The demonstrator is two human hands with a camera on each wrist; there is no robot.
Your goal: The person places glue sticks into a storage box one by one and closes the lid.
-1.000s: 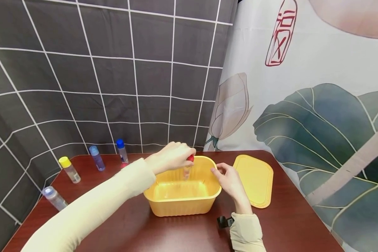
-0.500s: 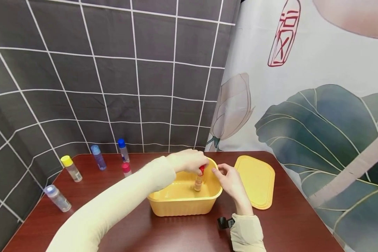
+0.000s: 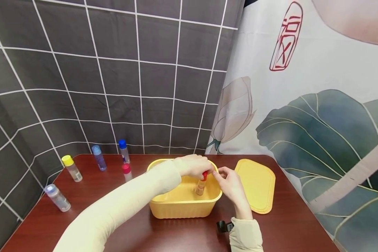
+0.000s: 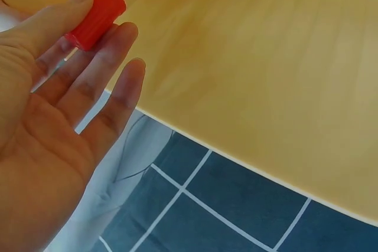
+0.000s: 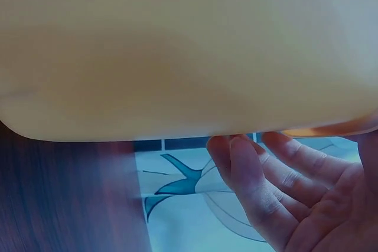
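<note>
My left hand (image 3: 193, 165) reaches into the yellow plastic bin (image 3: 182, 209). Its thumb and fingers pinch the red cap of a small clear bottle (image 3: 200, 188), which leans inside near the bin's right end. The left wrist view shows this red cap (image 4: 99, 16) between thumb and fingertips, the other fingers spread loosely. At the bin's right rim, my right hand (image 3: 231, 183) holds the edge with thumb and fingertips. In the right wrist view the fingertips (image 5: 245, 151) meet the rim, and the bin's wall (image 5: 177, 57) fills the upper part.
On the table's left side stand bottles with white (image 3: 58, 198), yellow (image 3: 72, 168), light blue (image 3: 99, 158), dark blue (image 3: 124, 151) and pink (image 3: 126, 171) caps. A flat yellow lid (image 3: 255, 185) lies right of the bin. A grey gridded curtain (image 3: 113, 77) hangs behind.
My left hand has moved right and lower with the red-capped bottle, bringing it down towards the bin's right end. The right hand has stayed at the rim.
</note>
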